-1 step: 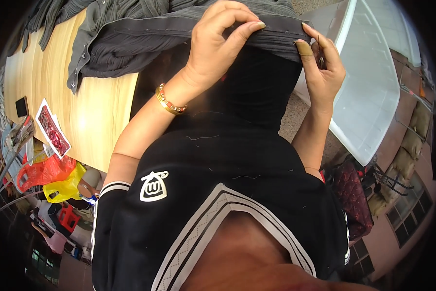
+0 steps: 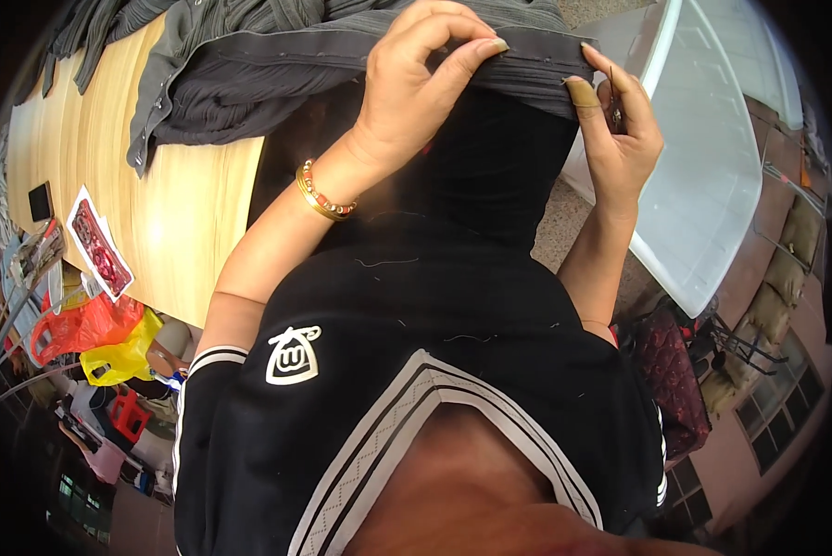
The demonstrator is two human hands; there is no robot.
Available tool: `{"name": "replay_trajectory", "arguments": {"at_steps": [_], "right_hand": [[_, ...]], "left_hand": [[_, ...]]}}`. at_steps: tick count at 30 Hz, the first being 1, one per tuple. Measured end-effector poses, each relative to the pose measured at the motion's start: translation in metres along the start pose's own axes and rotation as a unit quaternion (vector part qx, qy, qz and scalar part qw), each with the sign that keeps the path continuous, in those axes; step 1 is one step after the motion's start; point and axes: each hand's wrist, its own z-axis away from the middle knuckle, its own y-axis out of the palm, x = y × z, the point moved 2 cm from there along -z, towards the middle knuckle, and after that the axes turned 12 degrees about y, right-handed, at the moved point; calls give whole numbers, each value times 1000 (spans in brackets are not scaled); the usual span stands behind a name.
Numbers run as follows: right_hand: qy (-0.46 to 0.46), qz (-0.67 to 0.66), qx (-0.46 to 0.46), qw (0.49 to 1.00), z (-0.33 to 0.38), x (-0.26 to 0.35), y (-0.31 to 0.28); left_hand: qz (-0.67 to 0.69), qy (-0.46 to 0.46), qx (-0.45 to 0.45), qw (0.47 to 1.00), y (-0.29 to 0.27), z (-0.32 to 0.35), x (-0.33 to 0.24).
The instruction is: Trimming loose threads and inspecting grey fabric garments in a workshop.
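A dark grey, finely pleated garment (image 2: 240, 102) lies over the table edge and across my lap, its plain front band (image 2: 323, 54) stretched sideways. Small dots, perhaps snaps or buttons, run along that band. My left hand (image 2: 421, 83), with a bead bracelet and a gold bangle at its wrist, pinches the band between thumb and fingers. At the band's right end, my right hand (image 2: 617, 116) has its thumb and index fingertip on the cloth. A tan wrap covers that thumb. Among its curled fingers sits a small dark metal object (image 2: 612, 107), too unclear to name.
A pale wooden table (image 2: 198, 190) stands at the left, with a phone (image 2: 41, 202) and a red-patterned packet (image 2: 101, 246). Red (image 2: 87, 326) and yellow plastic bags (image 2: 124, 352) hang beside it. On the right is a large translucent plastic bin (image 2: 703, 185). More grey cloth lies far left.
My right hand has shifted very slightly to the right at the band's end. My left hand keeps its pinch in nearly the same place.
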Motion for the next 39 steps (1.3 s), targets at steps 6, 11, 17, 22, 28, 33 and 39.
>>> {"name": "replay_trajectory", "arguments": {"at_steps": [6, 11, 17, 22, 28, 33, 39], "right_hand": [[-6, 26, 45, 999, 0, 26, -14], [-78, 126, 76, 986, -5, 47, 2], [-127, 236, 72, 961, -8, 57, 2], [-174, 265, 60, 947, -13, 57, 8], [-185, 286, 60, 938, -14, 63, 13], [-195, 263, 59, 943, -16, 59, 17], [-40, 247, 5, 968, -22, 40, 5]], "left_hand": [[99, 194, -55, 974, 11, -8, 13], [73, 35, -44, 996, 2, -3, 6], [107, 24, -50, 993, 6, -5, 5], [117, -90, -57, 987, 0, -8, -17], [124, -94, -44, 987, 1, -5, -15], [53, 141, -23, 988, -3, -8, -1], [-188, -1, 9, 982, -68, -27, -40]]}}
